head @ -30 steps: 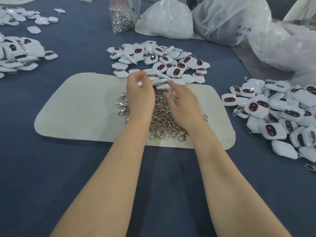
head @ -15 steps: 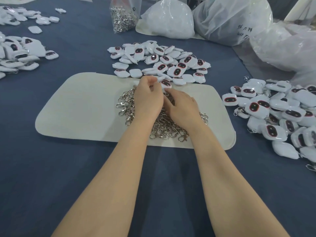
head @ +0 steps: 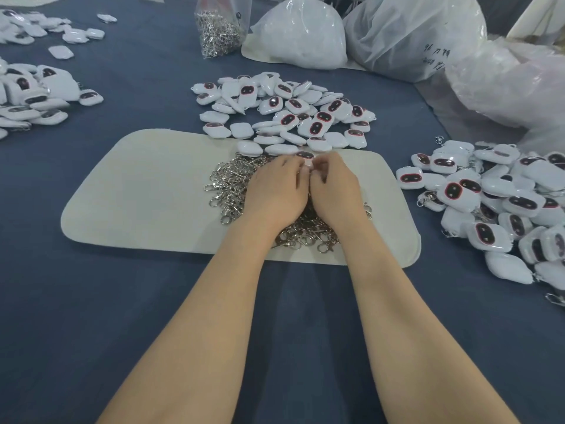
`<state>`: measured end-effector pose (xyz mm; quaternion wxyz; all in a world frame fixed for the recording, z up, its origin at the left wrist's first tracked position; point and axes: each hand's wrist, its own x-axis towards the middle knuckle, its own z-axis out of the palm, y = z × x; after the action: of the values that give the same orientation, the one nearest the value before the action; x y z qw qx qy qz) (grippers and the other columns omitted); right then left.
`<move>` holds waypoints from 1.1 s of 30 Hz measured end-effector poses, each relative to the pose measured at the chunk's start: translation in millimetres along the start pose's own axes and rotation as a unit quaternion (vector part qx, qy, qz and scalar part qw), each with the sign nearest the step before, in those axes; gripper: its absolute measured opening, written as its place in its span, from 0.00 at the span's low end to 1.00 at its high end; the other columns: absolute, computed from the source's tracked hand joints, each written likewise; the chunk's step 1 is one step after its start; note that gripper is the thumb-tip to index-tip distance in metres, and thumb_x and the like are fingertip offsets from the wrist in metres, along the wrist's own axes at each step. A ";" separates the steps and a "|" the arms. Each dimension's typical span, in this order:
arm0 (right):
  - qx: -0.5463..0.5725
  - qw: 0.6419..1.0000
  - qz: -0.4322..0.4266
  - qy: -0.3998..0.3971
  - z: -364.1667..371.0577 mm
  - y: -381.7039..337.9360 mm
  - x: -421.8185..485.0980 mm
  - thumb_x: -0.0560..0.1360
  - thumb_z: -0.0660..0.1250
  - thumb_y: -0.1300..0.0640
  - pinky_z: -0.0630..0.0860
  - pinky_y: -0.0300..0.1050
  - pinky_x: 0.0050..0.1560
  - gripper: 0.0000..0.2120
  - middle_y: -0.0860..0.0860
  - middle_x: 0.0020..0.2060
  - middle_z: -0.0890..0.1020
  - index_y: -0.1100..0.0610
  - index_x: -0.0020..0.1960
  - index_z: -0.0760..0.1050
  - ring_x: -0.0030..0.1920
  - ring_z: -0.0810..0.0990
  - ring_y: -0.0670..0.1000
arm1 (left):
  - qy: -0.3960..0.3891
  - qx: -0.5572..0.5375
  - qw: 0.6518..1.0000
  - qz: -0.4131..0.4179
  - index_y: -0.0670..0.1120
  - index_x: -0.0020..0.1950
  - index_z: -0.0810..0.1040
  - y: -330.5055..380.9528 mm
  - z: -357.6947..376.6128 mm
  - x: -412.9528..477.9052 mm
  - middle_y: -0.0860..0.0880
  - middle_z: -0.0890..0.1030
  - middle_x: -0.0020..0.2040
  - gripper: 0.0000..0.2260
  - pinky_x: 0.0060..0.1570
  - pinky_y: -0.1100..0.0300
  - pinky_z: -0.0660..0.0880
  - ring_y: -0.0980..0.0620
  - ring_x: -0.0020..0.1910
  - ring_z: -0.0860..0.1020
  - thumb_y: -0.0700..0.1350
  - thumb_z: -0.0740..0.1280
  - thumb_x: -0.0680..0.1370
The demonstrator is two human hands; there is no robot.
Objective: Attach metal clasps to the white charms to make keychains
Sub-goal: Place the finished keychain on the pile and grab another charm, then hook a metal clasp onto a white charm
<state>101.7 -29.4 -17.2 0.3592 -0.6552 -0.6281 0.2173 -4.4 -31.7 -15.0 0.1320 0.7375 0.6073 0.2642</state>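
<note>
White plastic with a dark, red-rimmed oval face marks the single white charm (head: 304, 154), which is held at the far edge of the pile of metal clasps (head: 232, 182) on the cream mat (head: 146, 191). It is gripped along its near edge by the curled fingertips of the left hand (head: 275, 188) and the right hand (head: 334, 188), which are brought together, touching, above the clasps. The charm's face is turned upward and its long axis is laid across the view, left to right. Its near part is covered by the fingers, so the end bearing the loop cannot be told. Whether a clasp is also pinched there cannot be made out. Just beyond the mat a heap of loose charms (head: 290, 111) is spread on the blue cloth (head: 91, 301). A second heap (head: 504, 203), with clasps seen among it, is piled to the right, well apart from the hands. A clear bag of clasps (head: 218, 32) is stood at the far side.
</note>
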 end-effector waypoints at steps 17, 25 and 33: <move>0.158 0.979 0.035 0.125 -13.8 -4.2 0.2 0.77 0.58 0.65 0.73 0.40 0.46 0.11 0.43 0.44 0.76 0.52 0.55 0.68 0.42 0.76 0.45 | 0.023 -0.112 0.992 -0.054 0.44 0.59 0.76 5.4 -5.1 -4.3 0.46 0.78 0.55 0.10 0.56 0.53 0.75 0.48 0.53 0.77 0.38 0.63 0.78; 0.239 0.962 0.033 0.129 -18.6 -6.4 -2.0 0.77 0.64 0.59 0.70 0.30 0.39 0.08 0.44 0.37 0.79 0.49 0.54 0.68 0.32 0.74 0.36 | 0.082 -0.160 0.982 -0.052 0.46 0.59 0.76 6.7 -7.5 -2.1 0.51 0.76 0.55 0.11 0.45 0.69 0.67 0.57 0.48 0.74 0.48 0.65 0.78; 0.201 0.978 -0.017 0.057 -17.7 -18.7 -7.3 0.78 0.63 0.59 0.77 0.42 0.56 0.05 0.47 0.46 0.81 0.51 0.50 0.76 0.49 0.80 0.48 | 0.107 -0.373 0.911 -0.137 0.50 0.47 0.72 14.9 -18.5 -3.1 0.47 0.80 0.46 0.05 0.47 0.55 0.78 0.50 0.44 0.80 0.46 0.68 0.76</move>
<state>101.5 -40.9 7.0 0.5220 -0.5705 -0.5610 0.2956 -2.6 -40.4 7.2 0.3665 0.5112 0.5700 0.5286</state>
